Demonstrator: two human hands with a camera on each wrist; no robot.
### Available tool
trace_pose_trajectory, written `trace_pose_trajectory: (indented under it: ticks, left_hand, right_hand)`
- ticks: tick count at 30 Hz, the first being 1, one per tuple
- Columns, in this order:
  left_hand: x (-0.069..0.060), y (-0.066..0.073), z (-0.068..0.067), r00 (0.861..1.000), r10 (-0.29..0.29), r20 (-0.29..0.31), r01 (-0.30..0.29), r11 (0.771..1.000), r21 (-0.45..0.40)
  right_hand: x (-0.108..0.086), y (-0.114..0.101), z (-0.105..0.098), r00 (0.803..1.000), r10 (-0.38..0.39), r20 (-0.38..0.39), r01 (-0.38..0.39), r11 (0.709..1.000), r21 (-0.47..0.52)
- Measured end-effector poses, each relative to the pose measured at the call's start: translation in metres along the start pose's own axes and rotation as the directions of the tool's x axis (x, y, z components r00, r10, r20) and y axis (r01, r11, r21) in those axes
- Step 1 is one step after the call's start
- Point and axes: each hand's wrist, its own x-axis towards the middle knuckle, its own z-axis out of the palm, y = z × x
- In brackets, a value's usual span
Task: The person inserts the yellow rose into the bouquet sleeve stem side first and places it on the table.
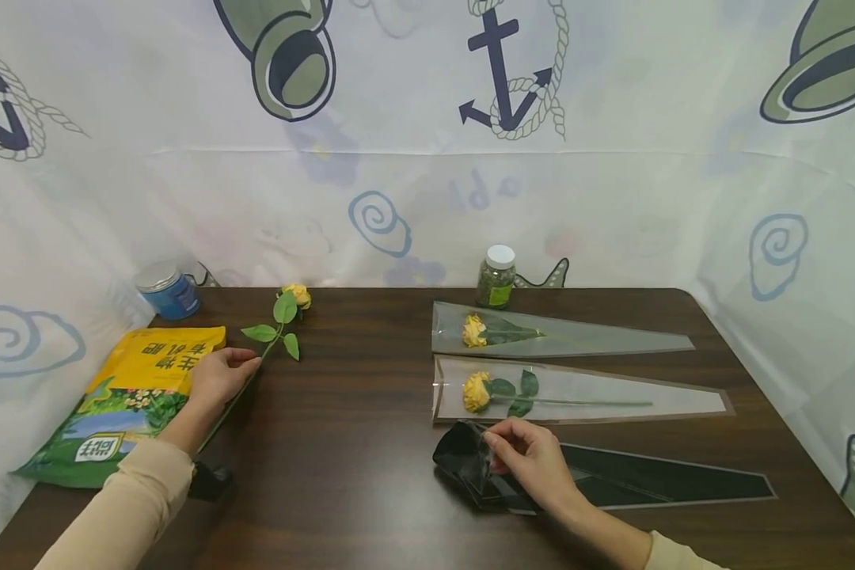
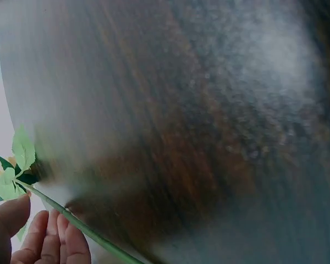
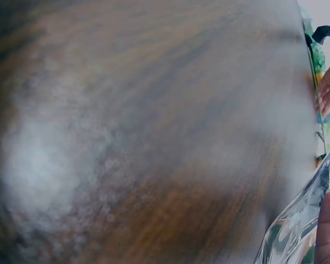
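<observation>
My left hand [image 1: 217,378] pinches the green stem of a yellow rose [image 1: 298,296] at the left of the table, bloom pointing away from me. In the left wrist view, thumb and fingers lie on either side of the stem [image 2: 93,235], near its leaves [image 2: 23,148]. With thumb and fingertips, my right hand [image 1: 534,463] pinches the wide mouth of a black-backed clear flower sleeve [image 1: 673,477], whose mouth stands raised and crumpled. The right wrist view catches only the sleeve's shiny film [image 3: 289,234] and some fingers. Whether anything lies inside the sleeve is unclear.
Two clear sleeves, a white-backed one [image 1: 684,402] and a grey one [image 1: 627,340], each contain a yellow rose. Behind them stands a white-lidded jar [image 1: 499,277]. A yellow-green bag [image 1: 114,404], a blue can [image 1: 169,291] and a small black object [image 1: 210,481] are at left.
</observation>
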Motion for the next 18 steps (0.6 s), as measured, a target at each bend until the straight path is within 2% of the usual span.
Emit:
trace_pose_trajectory:
  ticks: [13,18]
  left_hand:
    - [0.0038,-0.0019,0.0037,0.998,0.035,0.044,-0.036,0.999,0.005]
    - [0.0032,0.0027,0.0047,0.993,0.022,0.114,-0.015,0.998,-0.06]
  right_hand:
    - [0.0001,-0.0007,0.0012,1.0,0.012,0.006,-0.012,1.0,-0.007]
    - [0.0009,-0.0013,0.0016,1.0,0.014,0.005,-0.014,1.0,-0.002]
